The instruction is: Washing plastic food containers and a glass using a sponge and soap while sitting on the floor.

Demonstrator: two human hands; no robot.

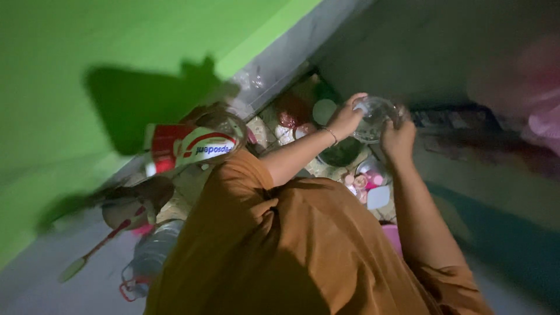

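Observation:
Both my hands hold a clear round glass vessel (374, 116) above a cluttered floor corner. My left hand (347, 116), with a thin bracelet on the wrist, grips its left rim. On the vessel's right side my right hand (398, 139) wraps around it. My brown-orange garment (280, 245) fills the lower middle of the view. Below the vessel sits a dark round bowl (341, 153).
A green wall (87, 58) rises at the left with a grey base strip. A red-and-white carton (189, 146), a brown pot (131, 204), a long-handled spoon (93, 251), a clear plastic bottle (153, 251) and small pink and white containers (370, 184) crowd the floor. A pink blurred shape (536, 99) is at the right.

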